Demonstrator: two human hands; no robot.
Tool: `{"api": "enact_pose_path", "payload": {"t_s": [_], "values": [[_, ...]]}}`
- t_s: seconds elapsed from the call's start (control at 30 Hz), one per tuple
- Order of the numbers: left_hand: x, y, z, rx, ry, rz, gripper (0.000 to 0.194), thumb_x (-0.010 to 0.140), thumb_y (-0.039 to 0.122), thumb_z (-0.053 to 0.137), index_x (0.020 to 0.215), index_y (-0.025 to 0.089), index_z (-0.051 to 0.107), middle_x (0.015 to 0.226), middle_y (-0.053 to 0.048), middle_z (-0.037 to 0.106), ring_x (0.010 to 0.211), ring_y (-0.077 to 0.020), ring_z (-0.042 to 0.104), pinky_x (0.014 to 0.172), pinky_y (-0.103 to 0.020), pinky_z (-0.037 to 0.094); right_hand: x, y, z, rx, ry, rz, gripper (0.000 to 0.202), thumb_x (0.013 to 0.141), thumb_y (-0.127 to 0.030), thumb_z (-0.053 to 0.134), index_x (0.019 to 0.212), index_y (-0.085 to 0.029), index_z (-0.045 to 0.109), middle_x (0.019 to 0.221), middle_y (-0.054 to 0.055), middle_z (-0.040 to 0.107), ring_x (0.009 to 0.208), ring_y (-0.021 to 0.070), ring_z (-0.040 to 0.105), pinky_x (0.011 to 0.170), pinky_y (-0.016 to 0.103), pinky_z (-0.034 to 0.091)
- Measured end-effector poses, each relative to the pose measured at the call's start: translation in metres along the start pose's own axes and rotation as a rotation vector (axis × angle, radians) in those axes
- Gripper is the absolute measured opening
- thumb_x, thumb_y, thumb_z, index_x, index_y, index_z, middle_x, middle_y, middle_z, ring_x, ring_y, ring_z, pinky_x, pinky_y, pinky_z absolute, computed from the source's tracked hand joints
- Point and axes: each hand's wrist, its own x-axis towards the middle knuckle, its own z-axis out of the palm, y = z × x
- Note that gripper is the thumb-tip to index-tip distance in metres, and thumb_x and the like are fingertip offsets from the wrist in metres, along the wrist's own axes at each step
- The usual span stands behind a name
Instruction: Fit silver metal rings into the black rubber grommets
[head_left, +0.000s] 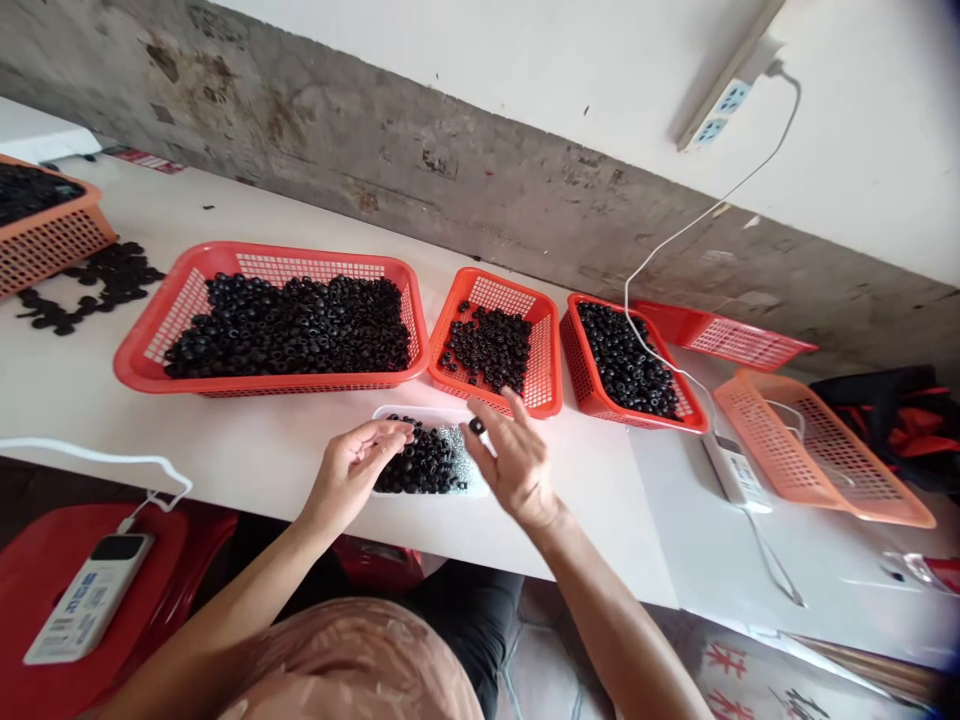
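A shallow white tray [388,411] holds small black ring-like parts [420,462] on its left and tiny silvery pieces [455,442] on its right. Over the tray's left edge is my left hand [351,470], its thumb and fingers pinched together; whatever is between the tips is too small to make out. Above the right end, my right hand [517,462] grips one small black ring-like part [477,426] between thumb and fingers. Behind the tray, a small red basket [546,365] contains more black parts.
A large red basket [157,335] of black parts stands left, another red basket [585,385] right. Black pieces [112,278] lie beside an orange basket [56,245]. A white cable [660,250] crosses the right basket to a power strip [739,475] by an orange basket [817,460].
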Motion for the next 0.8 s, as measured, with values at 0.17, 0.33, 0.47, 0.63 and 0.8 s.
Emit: {"api": "enact_pose_path", "payload": {"t_s": [0.17,0.33,0.47,0.63,0.8], "values": [[-0.003,-0.005,-0.003,0.034,0.047,0.028,0.039,0.088,0.051,0.067,0.105,0.016,0.074,0.109,-0.012,0.076,0.100,-0.0246,0.070,0.092,-0.033,0.054,0.040,0.058,-0.002,-0.128,0.130,0.253,0.045,0.095,-0.038,0.063,0.134,-0.017,0.057,0.120,0.015,0.072,0.108,0.0280,0.070,0.104,0.054,0.052],[-0.005,-0.014,-0.005,0.068,0.093,0.033,0.039,0.088,0.050,0.067,0.109,0.018,0.073,0.114,-0.011,0.074,0.105,-0.0251,0.069,0.095,-0.035,0.052,0.042,0.058,-0.007,-0.027,0.150,0.425,0.023,0.094,-0.034,0.063,0.109,-0.019,0.071,0.103,0.009,0.075,0.092,0.0223,0.072,0.085,0.039,0.060],[-0.001,-0.022,-0.007,0.018,0.102,0.021,0.040,0.087,0.049,0.069,0.110,0.017,0.072,0.115,-0.012,0.074,0.106,-0.0254,0.069,0.091,-0.034,0.055,0.013,0.025,-0.004,0.192,-0.191,0.473,0.014,0.093,-0.022,0.063,0.088,-0.018,0.075,0.086,0.005,0.077,0.072,0.0170,0.070,0.070,0.030,0.058],[0.002,-0.030,-0.008,0.019,0.088,0.031,0.040,0.088,0.046,0.067,0.115,0.017,0.070,0.116,-0.012,0.073,0.105,-0.0243,0.068,0.091,-0.033,0.055,-0.016,0.000,0.012,0.265,-0.588,0.437,0.015,0.089,-0.010,0.065,0.093,-0.020,0.076,0.090,0.002,0.077,0.075,0.0154,0.071,0.074,0.027,0.057],[0.002,-0.031,-0.008,0.076,0.074,0.039,0.036,0.090,0.043,0.066,0.114,0.018,0.071,0.116,-0.010,0.072,0.103,-0.0221,0.067,0.093,-0.032,0.052,-0.015,-0.013,0.036,0.204,-0.708,0.302,0.021,0.088,-0.012,0.069,0.106,-0.022,0.074,0.094,0.004,0.072,0.081,0.0161,0.070,0.075,0.027,0.055]]}}
